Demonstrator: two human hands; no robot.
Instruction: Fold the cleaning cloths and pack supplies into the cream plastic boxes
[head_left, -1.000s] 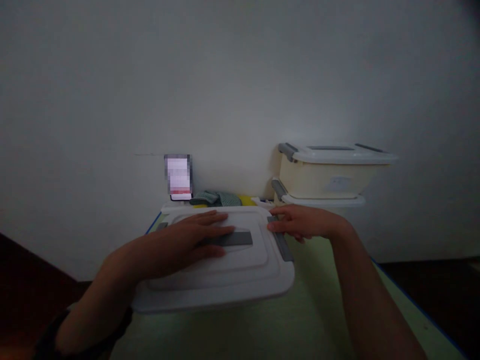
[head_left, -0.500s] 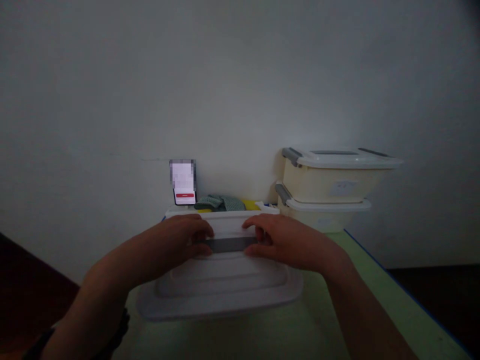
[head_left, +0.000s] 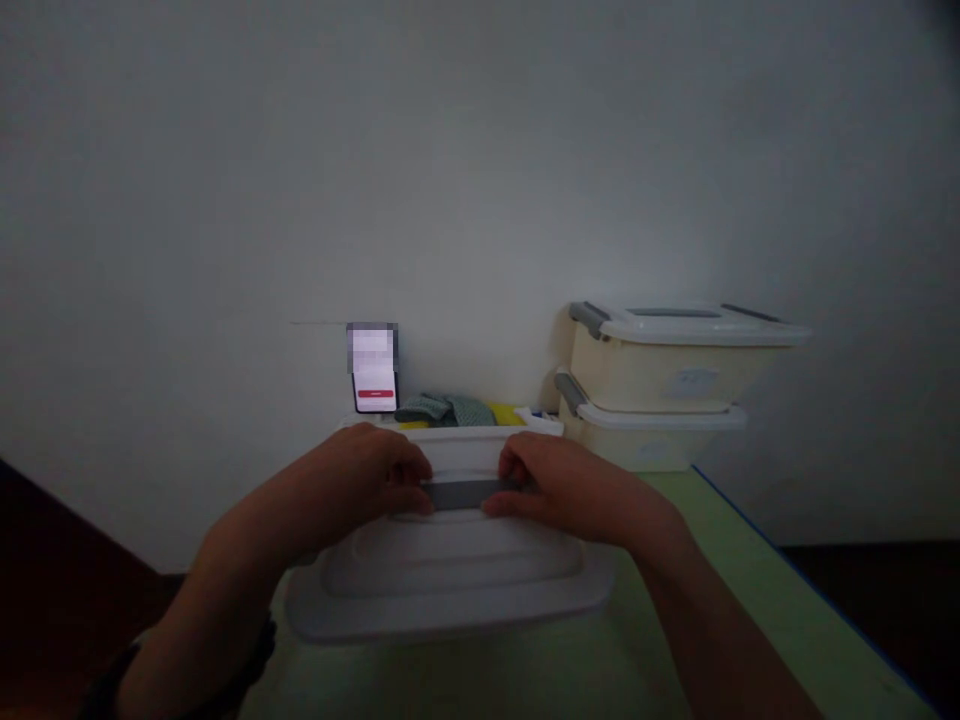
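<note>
A white plastic box lid (head_left: 450,580) with a raised, stepped top lies in front of me, its near edge over the green table. Across its middle runs a grey handle (head_left: 466,494). My left hand (head_left: 375,475) pinches the handle's left end between thumb and fingers. At the right end, my right hand (head_left: 547,485) is closed on the same handle, its fingertips curled in behind it. Whatever is under the lid is hidden from view.
Behind the lid are a grey-green cloth (head_left: 448,409) and something yellow (head_left: 508,414). A lit phone (head_left: 375,375) stands upright near the wall. Two lidded cream boxes, an upper box (head_left: 630,370) on a lower box (head_left: 622,437), stand on the green table (head_left: 697,540) at right.
My right hand's fingers have curled in from an extended pose and closed on the handle. The view has shifted slightly, and the lid appears a little further right.
</note>
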